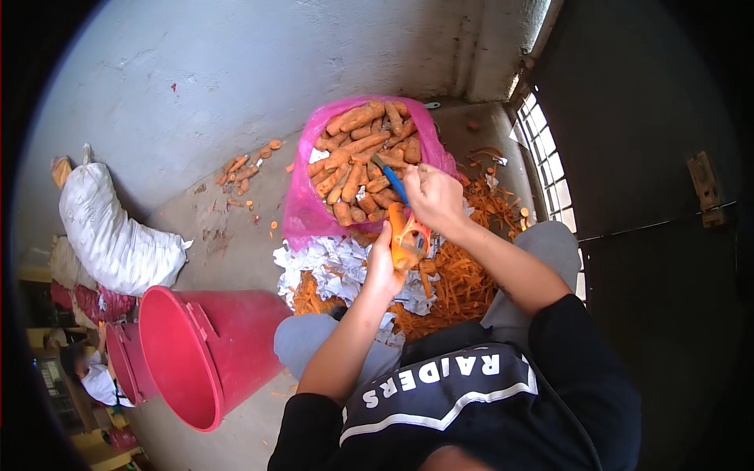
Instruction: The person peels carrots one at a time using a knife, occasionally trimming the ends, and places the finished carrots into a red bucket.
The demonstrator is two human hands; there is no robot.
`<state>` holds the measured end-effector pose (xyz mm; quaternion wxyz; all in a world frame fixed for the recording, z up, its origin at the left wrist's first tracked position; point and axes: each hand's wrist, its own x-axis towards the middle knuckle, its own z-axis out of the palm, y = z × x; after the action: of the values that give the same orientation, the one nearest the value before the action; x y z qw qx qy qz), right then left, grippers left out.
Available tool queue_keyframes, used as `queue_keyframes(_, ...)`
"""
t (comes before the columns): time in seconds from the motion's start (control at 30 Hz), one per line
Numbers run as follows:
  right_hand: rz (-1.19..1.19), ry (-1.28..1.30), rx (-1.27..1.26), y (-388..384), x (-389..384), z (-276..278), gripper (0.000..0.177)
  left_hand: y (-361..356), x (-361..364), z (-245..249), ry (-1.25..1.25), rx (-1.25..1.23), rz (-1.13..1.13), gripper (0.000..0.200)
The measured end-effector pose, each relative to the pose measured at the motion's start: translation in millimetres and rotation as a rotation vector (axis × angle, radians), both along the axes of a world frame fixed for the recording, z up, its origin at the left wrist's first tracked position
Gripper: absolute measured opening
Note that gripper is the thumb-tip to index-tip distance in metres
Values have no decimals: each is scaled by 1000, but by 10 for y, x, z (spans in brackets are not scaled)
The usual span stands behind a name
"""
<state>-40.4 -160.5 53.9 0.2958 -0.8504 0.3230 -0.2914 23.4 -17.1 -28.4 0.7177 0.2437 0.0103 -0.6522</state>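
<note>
My left hand (380, 265) is closed around a carrot (401, 253), whose bright orange surface looks peeled. Just above it, my right hand (434, 196) is curled into a fist. A blue stick-like handle (394, 184) with a dark flat tip pokes out of that fist toward the carrots. An orange-red looped peeler (415, 226) overlaps the carrot right below the same fist; its grip is hidden by the fingers. In front of both hands stands an open pink sack (300, 206) full of unpeeled carrots (357, 161).
Orange peelings (455, 286) and crumpled white paper (330, 263) lie between my legs. Carrot pieces (239, 171) are on the floor left of the sack. A red bucket (243, 322) lies on its side near my left knee. Farther left are a white sack (118, 228) and a person (96, 381).
</note>
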Motion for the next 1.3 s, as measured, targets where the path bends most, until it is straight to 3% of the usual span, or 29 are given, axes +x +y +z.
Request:
queue_keyframes(0.07,34,-12,-14,70,0,23,46,-146,-176,301,-190,363,198,41)
queue_keyframes(0.3,46,33,-86,60,19,-82,45,-121,-186,226,-196,216,156,41)
queue_keyframes(0.5,44,81,-80,25,36,-118,46,-190,-224,378,-353,344,210,40)
queue_keyframes(0.6,23,108,-64,10,29,-151,47,-137,-220,455,-445,240,144,44)
queue_keyframes(0.8,17,52,-60,66,16,-147,47,-175,-287,367,-282,366,324,45)
queue_keyframes(1.0,15,126,43,34,40,-164,49,-145,-287,396,-453,345,177,50)
queue_keyframes(1.1,-98,252,108,-203,75,-152,47,-105,-441,487,-468,353,115,51)
queue_keyframes(1.2,-160,97,-235,-527,107,-402,46,-17,-548,505,-501,326,3,52)
queue_keyframes(1.27,-265,123,-447,-734,67,-430,44,36,-503,498,-555,226,-41,53)
queue_keyframes(1.3,-323,118,-419,-802,36,-397,43,53,-497,619,-561,225,-101,52)
